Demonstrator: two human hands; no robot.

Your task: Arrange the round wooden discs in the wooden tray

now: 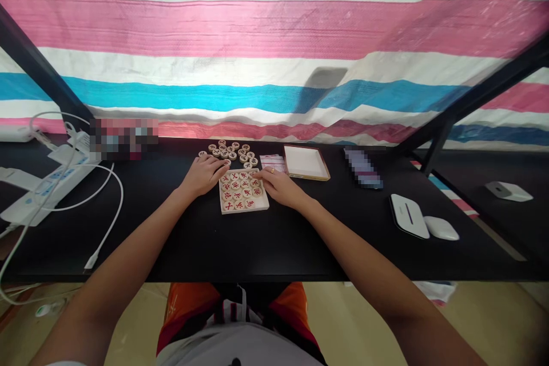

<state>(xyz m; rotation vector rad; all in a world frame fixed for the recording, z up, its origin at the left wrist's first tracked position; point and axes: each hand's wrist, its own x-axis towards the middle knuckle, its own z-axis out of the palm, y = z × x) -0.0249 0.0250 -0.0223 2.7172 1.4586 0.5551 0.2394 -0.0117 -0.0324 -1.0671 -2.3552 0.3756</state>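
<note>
On the dark counter point(206, 246) sits a white tray point(245, 211) of red-marked discs point(235, 185). The left hand point(203, 175), fingers bent close together, is at its far left corner by a loose disc point(227, 163); the right hand point(281, 186), narrowly curled, is at the far right corner; whether either grips anything cannot be told. Light fingertip pressure, with the tray steadied, should keep the discs flat

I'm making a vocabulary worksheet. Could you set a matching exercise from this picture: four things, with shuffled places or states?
1. Red-marked Chinese chess pieces
2. Black-marked Chinese chess pieces
3. Power strip
4. Right hand

A. At the table's left end
B. Wearing a ring
C. In the white tray
D. Loose beyond the tray

Pairs: 1-C, 2-D, 3-A, 4-B
</note>
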